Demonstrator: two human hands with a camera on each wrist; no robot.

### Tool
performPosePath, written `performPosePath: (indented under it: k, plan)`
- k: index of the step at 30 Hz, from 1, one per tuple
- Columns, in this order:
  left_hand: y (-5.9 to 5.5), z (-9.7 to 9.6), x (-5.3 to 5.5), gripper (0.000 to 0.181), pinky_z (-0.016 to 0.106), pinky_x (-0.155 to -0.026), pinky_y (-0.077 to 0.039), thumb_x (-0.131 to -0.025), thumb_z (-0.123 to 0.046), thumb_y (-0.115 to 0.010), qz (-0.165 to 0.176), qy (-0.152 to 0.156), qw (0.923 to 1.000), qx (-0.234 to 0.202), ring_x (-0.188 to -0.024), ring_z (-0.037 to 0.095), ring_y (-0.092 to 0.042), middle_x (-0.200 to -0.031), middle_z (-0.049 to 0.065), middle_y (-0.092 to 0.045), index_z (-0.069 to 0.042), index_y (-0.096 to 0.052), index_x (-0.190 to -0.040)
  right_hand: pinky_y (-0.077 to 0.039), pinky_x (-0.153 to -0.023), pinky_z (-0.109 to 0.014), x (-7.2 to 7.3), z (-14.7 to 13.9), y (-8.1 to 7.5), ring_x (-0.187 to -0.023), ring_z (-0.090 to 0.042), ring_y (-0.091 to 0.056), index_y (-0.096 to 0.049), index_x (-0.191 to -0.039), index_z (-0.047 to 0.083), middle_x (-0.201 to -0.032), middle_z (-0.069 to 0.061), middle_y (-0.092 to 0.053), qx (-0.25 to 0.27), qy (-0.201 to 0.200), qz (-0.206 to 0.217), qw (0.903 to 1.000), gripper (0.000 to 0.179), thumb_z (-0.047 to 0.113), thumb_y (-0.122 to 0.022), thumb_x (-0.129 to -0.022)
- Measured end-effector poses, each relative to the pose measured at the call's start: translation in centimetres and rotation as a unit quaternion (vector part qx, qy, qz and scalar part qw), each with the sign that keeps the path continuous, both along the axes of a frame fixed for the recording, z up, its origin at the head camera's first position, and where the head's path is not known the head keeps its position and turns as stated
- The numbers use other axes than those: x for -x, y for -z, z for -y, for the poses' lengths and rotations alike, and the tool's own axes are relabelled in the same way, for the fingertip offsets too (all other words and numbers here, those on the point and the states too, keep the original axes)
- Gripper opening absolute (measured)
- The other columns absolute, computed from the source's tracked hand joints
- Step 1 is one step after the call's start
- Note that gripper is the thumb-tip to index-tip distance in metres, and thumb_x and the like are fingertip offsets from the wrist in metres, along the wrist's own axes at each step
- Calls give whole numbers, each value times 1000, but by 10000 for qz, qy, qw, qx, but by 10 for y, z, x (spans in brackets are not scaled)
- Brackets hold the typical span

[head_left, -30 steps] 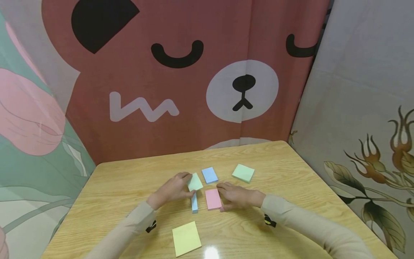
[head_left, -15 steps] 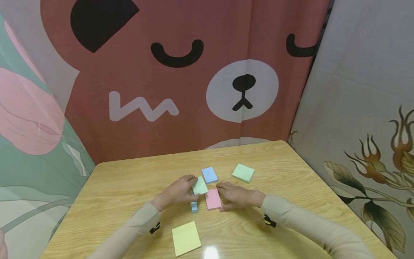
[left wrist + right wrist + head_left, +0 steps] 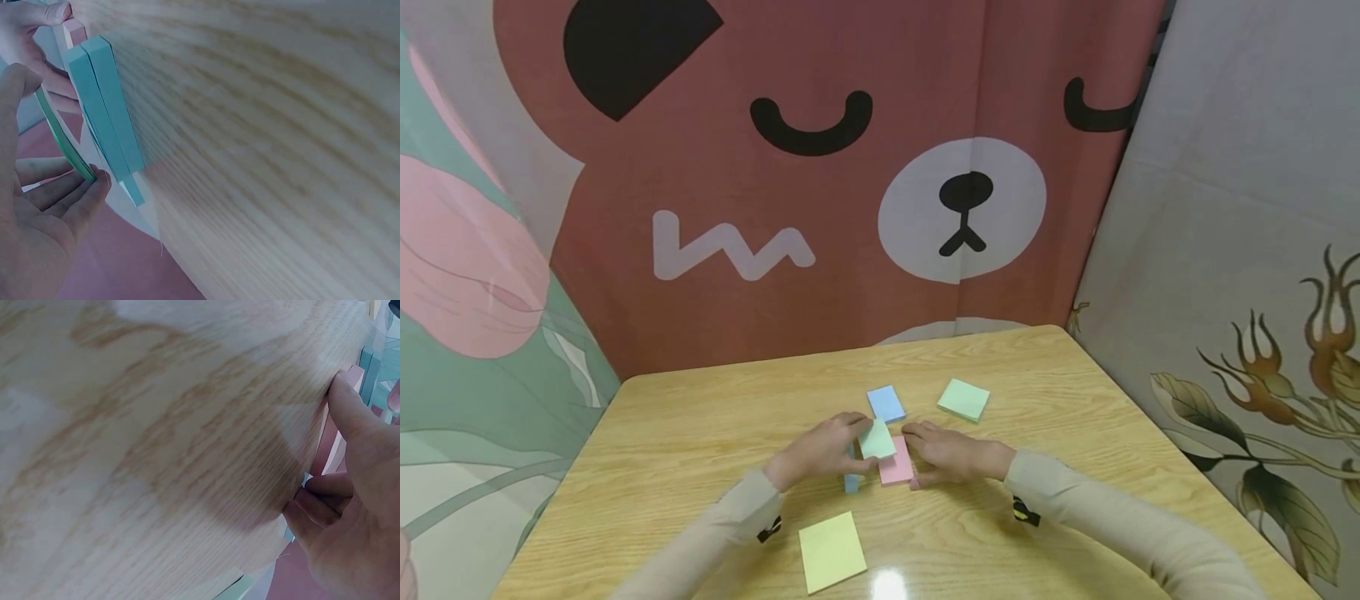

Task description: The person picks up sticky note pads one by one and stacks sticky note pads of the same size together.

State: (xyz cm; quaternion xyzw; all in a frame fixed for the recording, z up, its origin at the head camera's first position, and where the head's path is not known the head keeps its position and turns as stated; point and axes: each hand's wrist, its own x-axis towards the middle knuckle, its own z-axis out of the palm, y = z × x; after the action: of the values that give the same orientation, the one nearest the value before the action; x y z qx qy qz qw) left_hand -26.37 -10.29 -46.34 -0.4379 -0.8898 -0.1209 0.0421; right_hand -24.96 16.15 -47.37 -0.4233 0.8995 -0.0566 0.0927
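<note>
My left hand [image 3: 823, 450] pinches a light green sticky note pad [image 3: 877, 439] between thumb and fingers. The pad is tilted and overlaps a pink sticky note pad [image 3: 895, 472] in the head view; in the left wrist view its green edge [image 3: 62, 140] is slightly bowed. Just under that hand sits a narrow light blue pad [image 3: 852, 483], which shows as two teal blocks [image 3: 103, 109] side by side in the left wrist view. My right hand [image 3: 951, 452] grips a pink pad edge [image 3: 326, 447], thumb at the near end and fingers at the far end.
Behind the hands lie a blue pad [image 3: 887, 404] and, farther right, another green pad [image 3: 964, 400]. A larger yellow pad [image 3: 832, 552] is near the front of the wooden table [image 3: 700, 433]. Printed curtains [image 3: 820, 317] rise behind and beside the table.
My left hand has carried the green pad rightward and slightly nearer, from over the narrow blue pad to over the pink pad. The right hand has stayed in place.
</note>
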Motion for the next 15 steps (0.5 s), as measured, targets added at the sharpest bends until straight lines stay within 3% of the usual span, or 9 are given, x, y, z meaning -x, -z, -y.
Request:
performPosePath:
  k: [15]
  plan:
    - [6,-21,1,64,32,-92,-51,-93,-46,-65,-41,370,9988,317,-113,25,-60,-129,17,-60,3,-58,-133,-38,-109,-41,-1,-1,-2,-136,-28,-36,-31,-150,-7,-153,-18,-33,277,-226,-26,9994,79,44,-60,-98]
